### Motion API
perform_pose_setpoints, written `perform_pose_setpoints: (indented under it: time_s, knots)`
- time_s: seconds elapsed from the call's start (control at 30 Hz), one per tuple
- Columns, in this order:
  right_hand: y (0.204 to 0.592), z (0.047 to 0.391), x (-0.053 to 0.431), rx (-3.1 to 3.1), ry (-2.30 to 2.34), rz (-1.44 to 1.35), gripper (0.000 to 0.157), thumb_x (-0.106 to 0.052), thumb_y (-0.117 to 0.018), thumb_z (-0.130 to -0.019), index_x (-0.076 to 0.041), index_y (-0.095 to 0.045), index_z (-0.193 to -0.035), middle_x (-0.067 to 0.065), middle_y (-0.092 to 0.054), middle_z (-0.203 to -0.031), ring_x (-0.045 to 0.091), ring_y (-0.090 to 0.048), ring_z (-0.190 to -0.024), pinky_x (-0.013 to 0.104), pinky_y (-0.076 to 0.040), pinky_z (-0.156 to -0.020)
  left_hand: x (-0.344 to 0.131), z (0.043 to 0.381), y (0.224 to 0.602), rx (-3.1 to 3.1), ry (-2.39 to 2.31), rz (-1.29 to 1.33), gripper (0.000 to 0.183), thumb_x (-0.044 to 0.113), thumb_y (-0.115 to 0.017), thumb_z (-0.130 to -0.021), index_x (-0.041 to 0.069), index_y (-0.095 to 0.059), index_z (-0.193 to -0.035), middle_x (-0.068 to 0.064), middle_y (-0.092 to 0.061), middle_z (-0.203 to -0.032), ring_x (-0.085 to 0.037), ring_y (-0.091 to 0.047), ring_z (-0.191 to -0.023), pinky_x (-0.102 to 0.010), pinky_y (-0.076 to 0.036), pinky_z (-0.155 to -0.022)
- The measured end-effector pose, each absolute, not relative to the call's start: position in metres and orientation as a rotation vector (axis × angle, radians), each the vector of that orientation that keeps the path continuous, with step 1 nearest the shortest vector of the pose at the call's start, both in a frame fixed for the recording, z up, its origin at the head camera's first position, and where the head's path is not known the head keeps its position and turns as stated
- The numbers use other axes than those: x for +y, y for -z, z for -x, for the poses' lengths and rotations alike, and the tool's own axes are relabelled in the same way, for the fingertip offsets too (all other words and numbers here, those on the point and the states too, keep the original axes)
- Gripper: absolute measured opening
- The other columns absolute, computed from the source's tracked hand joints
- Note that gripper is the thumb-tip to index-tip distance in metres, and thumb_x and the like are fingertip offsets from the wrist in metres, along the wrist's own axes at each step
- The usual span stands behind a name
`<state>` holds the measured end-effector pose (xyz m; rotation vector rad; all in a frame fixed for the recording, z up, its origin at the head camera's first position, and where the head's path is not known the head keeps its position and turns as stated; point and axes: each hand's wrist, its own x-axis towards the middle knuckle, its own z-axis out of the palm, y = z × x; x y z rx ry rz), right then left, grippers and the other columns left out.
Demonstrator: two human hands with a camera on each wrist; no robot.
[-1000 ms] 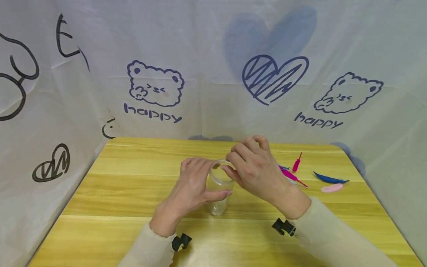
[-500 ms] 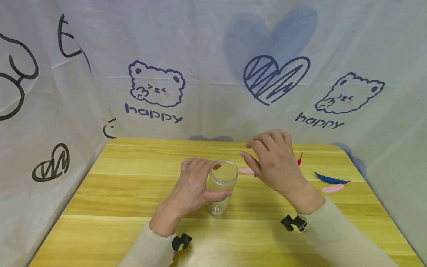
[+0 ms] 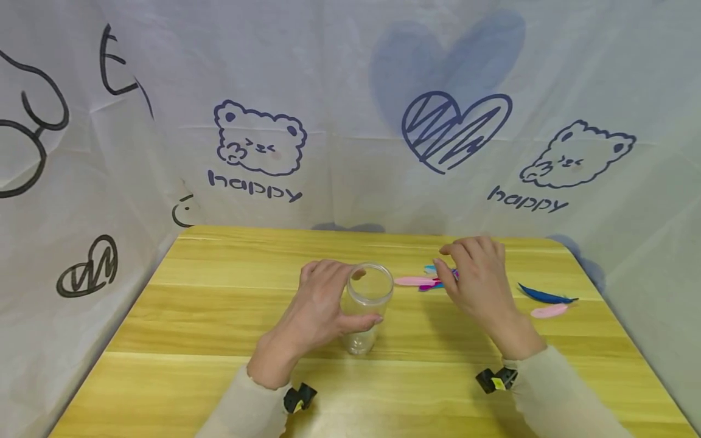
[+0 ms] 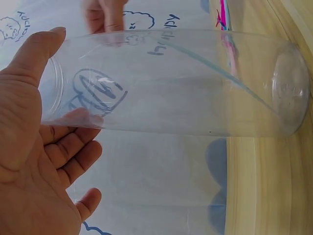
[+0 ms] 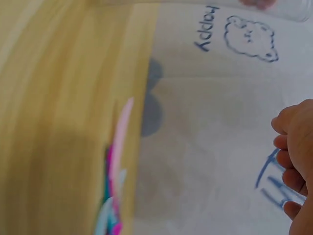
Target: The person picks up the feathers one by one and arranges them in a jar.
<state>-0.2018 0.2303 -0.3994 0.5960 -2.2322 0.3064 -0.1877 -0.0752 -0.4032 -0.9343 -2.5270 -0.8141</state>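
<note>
My left hand (image 3: 313, 310) grips a clear plastic jar (image 4: 171, 103) near its uncovered mouth. The jar stands upright on the table. In the left wrist view a thin pale-blue strip (image 4: 215, 69) runs slantwise within the jar's outline, like a narrow feather inside. My right hand (image 3: 482, 283) is over the right half of the table, fingers loosely bent and nothing seen in them. Below and beside it lies a small pile of feathers, with a pink feather (image 3: 412, 281) sticking out left and blue and magenta ones partly hidden by the hand.
Farther right lie a dark blue feather (image 3: 544, 295) and a pale pink feather (image 3: 550, 311). The wooden table (image 3: 219, 328) is bounded by white cloth walls (image 3: 350, 152) with drawn bears and hearts at the back and sides.
My right hand has drawn away from the jar's mouth to the right, rising and then lowering near the feather pile. My left hand keeps its grip on the jar.
</note>
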Motion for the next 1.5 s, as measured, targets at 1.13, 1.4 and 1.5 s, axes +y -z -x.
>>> perform_pose_setpoints:
  time_s: [1.13,1.4,1.5]
  knots:
    - [0.485,0.16,0.286,-3.006,-0.106,-0.199,0.087,-0.06,-0.062,-0.101,0.01,-0.045,-0.15,0.035,-0.051,-0.15,0.056,-0.047,-0.138,0.08,-0.026,-0.112,-0.078,0.187,0.403,-2.527,0.766,0.937,0.072,0.06,-0.09,-0.075,0.014,-0.067,-0.127,0.0,-0.072,-0.122,-0.024,-0.061,-0.117,-0.052,-0.036,-0.114]
    - [0.489,0.158,0.285,-3.07,-0.109,-0.209,0.085,-0.059,-0.06,-0.102,0.011,-0.046,-0.148,0.035,-0.05,-0.151,0.057,-0.046,-0.14,0.083,-0.025,-0.111,-0.078,0.187,0.403,-2.543,0.772,0.933,0.073,0.06,-0.09,-0.076,0.014,-0.067,-0.127,0.0,-0.072,-0.121,-0.023,-0.061,-0.117,-0.053,-0.036,-0.115]
    - [0.49,0.158,0.284,-3.071,-0.117,-0.234,0.08,-0.055,-0.061,-0.103,0.011,-0.049,-0.146,0.034,-0.052,-0.15,0.056,-0.046,-0.14,0.081,-0.026,-0.112,-0.077,0.187,0.403,-2.548,0.773,0.931,0.073,0.06,-0.09,-0.075,0.014,-0.067,-0.127,0.0,-0.072,-0.121,-0.023,-0.061,-0.117,-0.053,-0.036,-0.115]
